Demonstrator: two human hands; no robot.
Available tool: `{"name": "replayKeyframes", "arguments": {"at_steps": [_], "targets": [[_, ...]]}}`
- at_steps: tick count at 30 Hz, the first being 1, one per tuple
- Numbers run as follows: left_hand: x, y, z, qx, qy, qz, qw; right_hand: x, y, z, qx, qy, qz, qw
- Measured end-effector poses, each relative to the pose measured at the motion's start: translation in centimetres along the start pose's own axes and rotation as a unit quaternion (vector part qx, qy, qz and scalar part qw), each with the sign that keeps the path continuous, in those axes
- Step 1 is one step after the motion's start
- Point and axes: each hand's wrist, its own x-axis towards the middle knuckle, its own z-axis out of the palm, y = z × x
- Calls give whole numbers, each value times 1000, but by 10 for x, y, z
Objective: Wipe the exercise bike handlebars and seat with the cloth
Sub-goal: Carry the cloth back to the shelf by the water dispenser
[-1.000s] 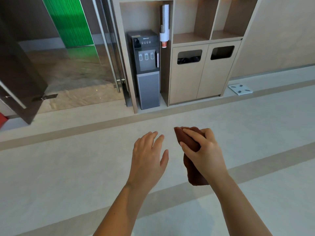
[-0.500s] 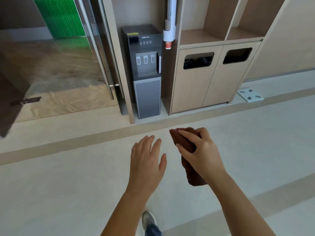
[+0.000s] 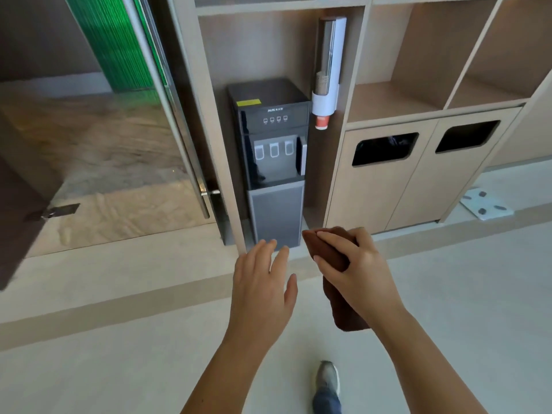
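Both hands are out in front, above the floor [image 3: 119,369]. The right hand [image 3: 361,276] grips a dark brown cloth [image 3: 348,315]: fingers curl over its upper end and the thumb side clamps it, with the rest of the cloth hanging down below the palm. The cloth is bunched lengthwise and touches nothing but the hand. The left hand [image 3: 263,282] holds nothing. Its fingers are straight and slightly spread, palm down, and it sits just beside the right hand without touching the cloth.

A shoe [image 3: 327,377] and a bit of blue trouser leg show on the floor between the forearms.

Straight ahead is a light wood shelf unit [image 3: 388,100]. A black and grey water dispenser [image 3: 274,162] stands upright on the floor in the unit's left bay. A white cup dispenser [image 3: 328,64] is mounted on the bay's right wall, with an orange and white paper cup [image 3: 321,122] sticking out of its bottom. To the right, below the open shelves, are two cabinet doors with dark slots, the left slot [image 3: 385,148] and the right slot [image 3: 467,135]. The left slot shows something black inside; I cannot tell what it is. A white bathroom scale [image 3: 485,207] lies flat on the floor just beside the unit's right end. On the left is a glass door [image 3: 89,130] with a metal handle, and a green panel shows behind the glass. The floor is pale with darker beige bands.
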Motion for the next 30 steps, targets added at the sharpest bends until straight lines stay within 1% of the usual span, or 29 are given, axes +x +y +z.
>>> {"name": "replayKeyframes", "arguments": {"at_steps": [5,8,11,14,19,26,30], "targets": [[118,5,18,12,42,12,999,117,32,7,9,-2,-33,999],[186,13,19,9,87,31,996,190,44,2,12,14,-60,998],[249,12,14,14,129,15,991,259,49,-2,30,21,-85,996],[303,3,4,21,172,15,985,320,47,4,38,39,-89,995],[383,-21,-19,47,232,26,971,410,33,15,65,73,-103,990],[483,-73,-43,65,260,57,962,509,-5,39,63,100,-153,981],[537,-100,-69,65,281,88,953,563,-40,39,102,131,-160,973]]}}
